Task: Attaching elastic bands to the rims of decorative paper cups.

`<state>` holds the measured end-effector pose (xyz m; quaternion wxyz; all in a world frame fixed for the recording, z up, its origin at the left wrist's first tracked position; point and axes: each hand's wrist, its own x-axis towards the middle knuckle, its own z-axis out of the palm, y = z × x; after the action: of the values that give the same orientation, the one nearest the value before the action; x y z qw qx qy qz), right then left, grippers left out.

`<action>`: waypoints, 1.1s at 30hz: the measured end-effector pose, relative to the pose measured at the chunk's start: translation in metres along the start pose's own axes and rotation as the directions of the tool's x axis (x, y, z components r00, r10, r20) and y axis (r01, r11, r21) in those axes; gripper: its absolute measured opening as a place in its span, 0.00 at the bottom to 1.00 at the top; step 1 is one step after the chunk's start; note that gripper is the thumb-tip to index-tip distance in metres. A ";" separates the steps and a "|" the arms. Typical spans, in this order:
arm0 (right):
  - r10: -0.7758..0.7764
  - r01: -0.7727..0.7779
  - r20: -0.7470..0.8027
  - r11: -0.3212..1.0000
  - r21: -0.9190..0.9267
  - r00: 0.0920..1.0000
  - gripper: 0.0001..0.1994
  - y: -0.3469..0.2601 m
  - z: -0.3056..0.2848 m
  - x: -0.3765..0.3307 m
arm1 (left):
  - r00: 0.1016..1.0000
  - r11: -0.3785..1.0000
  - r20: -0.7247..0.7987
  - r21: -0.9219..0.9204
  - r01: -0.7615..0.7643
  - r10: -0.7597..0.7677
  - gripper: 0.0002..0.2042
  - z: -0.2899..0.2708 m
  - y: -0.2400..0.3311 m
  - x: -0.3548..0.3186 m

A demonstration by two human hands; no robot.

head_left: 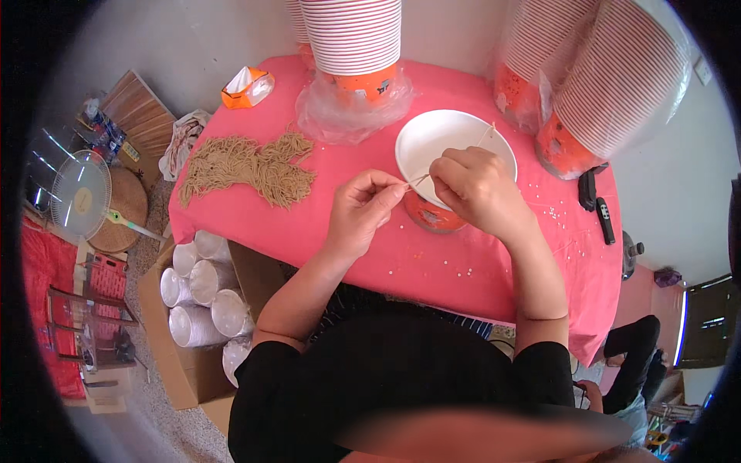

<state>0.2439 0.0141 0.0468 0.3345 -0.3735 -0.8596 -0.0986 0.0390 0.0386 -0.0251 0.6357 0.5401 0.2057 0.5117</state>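
A paper bucket (pixel 455 130), white inside and orange outside, stands upright on the pink-covered table in front of me. At its near left rim, my left hand (pixel 364 210) pinches a thin tan cord (pixel 417 180) between thumb and fingertips. Over the bucket's near right side, my right hand (pixel 477 189) is closed on the same cord, its fingertips partly hidden by the knuckles. A bit of cord also shows at the far right rim. Left of the bucket lies a loose pile of tan cords (pixel 247 171).
Tall bucket stacks (pixel 351 38) in plastic stand behind, with more stacks (pixel 617 85) at right. An orange tissue pack (pixel 248 87) lies at back left. Black devices (pixel 604 221) and scattered white dots lie at right. A cardboard box (pixel 179 378) of white cups is on the floor.
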 end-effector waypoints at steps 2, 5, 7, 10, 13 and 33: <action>0.004 -0.003 0.011 0.999 -0.051 1.000 0.08 0.001 0.001 -0.001 | 1.000 1.000 0.009 -0.007 -0.003 0.003 0.04 -0.001 -0.001 -0.001; 0.001 0.000 0.015 0.998 -0.069 1.000 0.08 0.002 0.001 -0.001 | 1.000 1.000 0.018 -0.009 0.011 -0.010 0.04 0.001 -0.001 -0.003; 0.007 -0.006 0.021 0.998 -0.070 1.000 0.08 0.002 0.000 -0.001 | 0.999 1.000 0.018 -0.004 0.028 -0.028 0.04 0.002 0.000 -0.003; 0.011 -0.010 0.018 0.998 -0.065 1.000 0.07 0.005 -0.002 0.000 | 0.999 1.000 0.037 0.016 0.025 -0.026 0.04 0.003 -0.001 -0.004; 0.018 -0.018 0.000 0.999 -0.034 1.000 0.07 0.007 -0.004 -0.001 | 0.998 0.999 0.045 0.014 0.039 -0.040 0.03 0.004 0.000 -0.003; -0.032 0.032 0.025 0.999 -0.013 0.999 0.10 -0.018 -0.020 -0.001 | 0.987 0.964 0.072 0.216 -0.158 0.145 0.04 0.029 0.018 0.010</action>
<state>0.2415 -0.0076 0.0631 0.3198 -0.3632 -0.8688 -0.1050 0.0590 0.0313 0.0032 0.5362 0.6358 0.2016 0.5174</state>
